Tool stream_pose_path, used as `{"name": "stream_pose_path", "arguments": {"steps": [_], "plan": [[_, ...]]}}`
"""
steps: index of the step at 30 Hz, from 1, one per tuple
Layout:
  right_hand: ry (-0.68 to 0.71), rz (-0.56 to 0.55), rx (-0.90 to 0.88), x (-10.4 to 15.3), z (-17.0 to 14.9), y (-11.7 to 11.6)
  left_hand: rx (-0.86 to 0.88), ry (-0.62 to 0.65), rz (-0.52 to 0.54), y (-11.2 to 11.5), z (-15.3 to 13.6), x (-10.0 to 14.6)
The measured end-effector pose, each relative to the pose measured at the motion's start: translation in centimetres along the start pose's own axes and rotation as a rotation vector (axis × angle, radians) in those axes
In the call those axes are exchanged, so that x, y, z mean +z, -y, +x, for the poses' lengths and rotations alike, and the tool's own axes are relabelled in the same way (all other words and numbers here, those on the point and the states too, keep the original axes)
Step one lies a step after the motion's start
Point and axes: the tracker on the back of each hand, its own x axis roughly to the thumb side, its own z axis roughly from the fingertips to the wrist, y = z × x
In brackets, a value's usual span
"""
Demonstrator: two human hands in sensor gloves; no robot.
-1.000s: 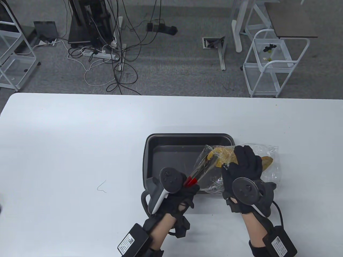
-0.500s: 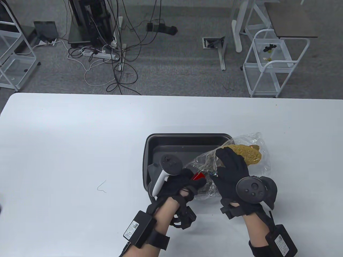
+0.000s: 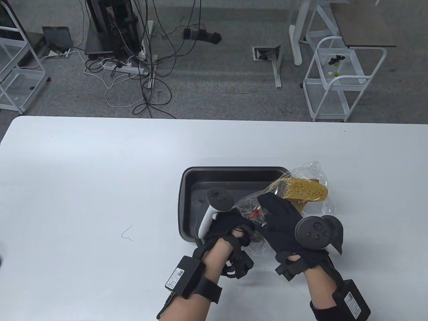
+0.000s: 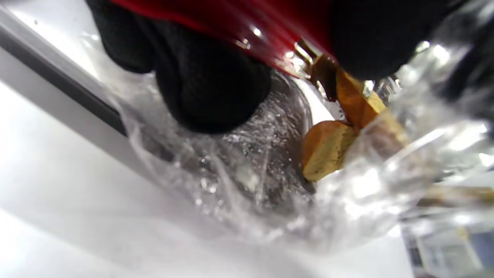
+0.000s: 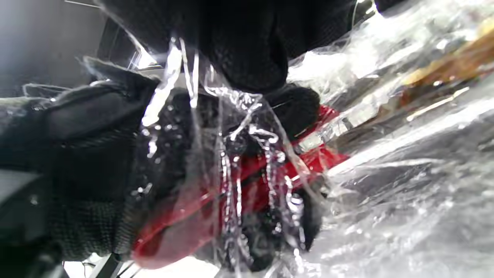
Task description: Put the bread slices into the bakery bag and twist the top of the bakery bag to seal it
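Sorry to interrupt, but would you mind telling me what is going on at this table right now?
A person in sensor gloves is bagging bread. The left hand grips red-handled tongs that reach into a clear bakery bag, and the right hand holds the bag around its mouth. Bread slices are already inside, at the far end. The bag lies partly over a dark tray, and its top is not yet twisted.
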Motion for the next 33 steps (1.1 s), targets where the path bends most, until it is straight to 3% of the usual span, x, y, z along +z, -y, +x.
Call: {"name": "stream_pose_path", "arguments": {"steps": [9,16,26,33], "plan": [[-0.024,-0.04,0.105,0.1,0.1,0.4,-0.243,0.068,0.082,1.1,2.1,1.0],[-0.026,-0.093,0.182,0.2,0.5,0.7,-0.42,0.087,0.164,0.6,3.4,2.7],[-0.048,-0.137,0.258,0.4,0.5,1.1,-0.541,0.085,0.171,-0.3,3.7,5.1],[-0.057,-0.151,0.289,0.5,0.4,1.3,-0.722,0.089,0.255,-0.5,3.9,7.7]]}}
